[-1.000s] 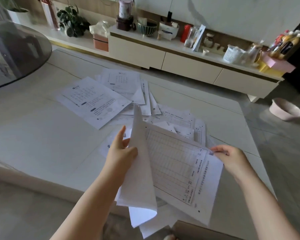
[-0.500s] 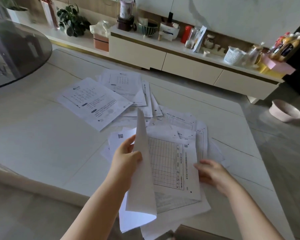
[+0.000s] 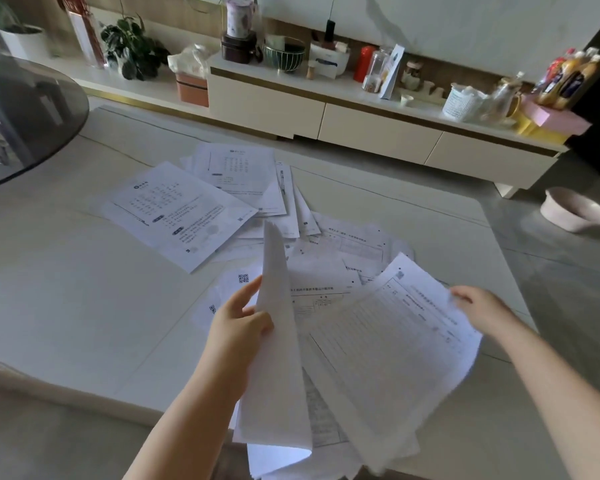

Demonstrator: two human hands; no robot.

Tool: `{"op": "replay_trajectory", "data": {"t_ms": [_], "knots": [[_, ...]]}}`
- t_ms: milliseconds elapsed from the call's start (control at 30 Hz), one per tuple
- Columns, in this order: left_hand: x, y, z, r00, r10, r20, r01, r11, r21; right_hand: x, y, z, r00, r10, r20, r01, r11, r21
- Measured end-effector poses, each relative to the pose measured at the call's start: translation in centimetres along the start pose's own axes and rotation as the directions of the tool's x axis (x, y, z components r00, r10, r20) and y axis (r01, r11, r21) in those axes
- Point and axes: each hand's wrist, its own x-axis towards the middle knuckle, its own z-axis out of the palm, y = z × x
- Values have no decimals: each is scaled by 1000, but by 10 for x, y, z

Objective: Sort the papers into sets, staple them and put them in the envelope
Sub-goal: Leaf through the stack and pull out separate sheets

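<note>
Pale table holds scattered papers; both hands pinch sheets.

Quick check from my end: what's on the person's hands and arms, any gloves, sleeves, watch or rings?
Nothing worn shows. The left hand and right hand are bare, without gloves. Both forearms are uncovered to the frame's edge, with no sleeve, watch or bracelet. No rings are visible.

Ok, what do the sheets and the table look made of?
Sheets: thin matte printer paper; the one in the left hand curls and droops at its bottom edge.
Table: pale, smooth, faintly veined top, probably stone or sintered slab, though laminate can't be ruled out.
</note>
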Motion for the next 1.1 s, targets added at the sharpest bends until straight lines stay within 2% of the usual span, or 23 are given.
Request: {"op": "replay_trajectory", "data": {"t_ms": [100,167,233,300,367,400,467,567,600,667,733,867,1000,1100], "knots": [[2,4,-3,1000,17,0,-17,1000,-12,15,-12,-16,996,-76,45,75,997,24],[3,6,-2,1000,20,10,-20,999,-29,19,-24,-15,979,-167,120,157,983,94],[4,4,2,1000,7,23,-6,999,-41,21,-41,-5,964,-235,123,206,956,209],[4,1,8,999,-5,38,7,999,-49,19,-60,10,967,-243,72,180,859,480],[3,-2,11,999,-5,44,7,998,-66,15,-68,23,987,-157,39,78,671,738],[3,-3,12,999,-5,48,8,998,-64,12,-66,28,994,-99,40,30,614,788],[4,-7,13,998,0,65,3,999,-40,-3,-53,38,997,-10,80,-52,674,737],[7,-16,15,995,-16,99,19,999,-32,-34,-39,55,985,-6,175,-105,777,621],[8,-20,17,994,-27,105,32,999,-42,-44,-40,62,988,-24,154,-72,803,591],[8,-26,20,994,-53,97,60,996,-67,-63,-49,72,996,-83,25,57,845,531],[7,-33,25,993,-94,67,99,992,-79,-84,-67,82,987,-159,8,128,822,555],[2,-47,36,983,-175,60,183,972,-145,-141,-100,101,926,-305,222,96,758,645],[-1,-49,41,967,-220,126,247,929,-274,-168,-102,111,926,-304,225,115,793,598],[0,-49,43,941,-284,184,332,882,-335,-172,-97,111,935,-283,216,77,754,652]]}}
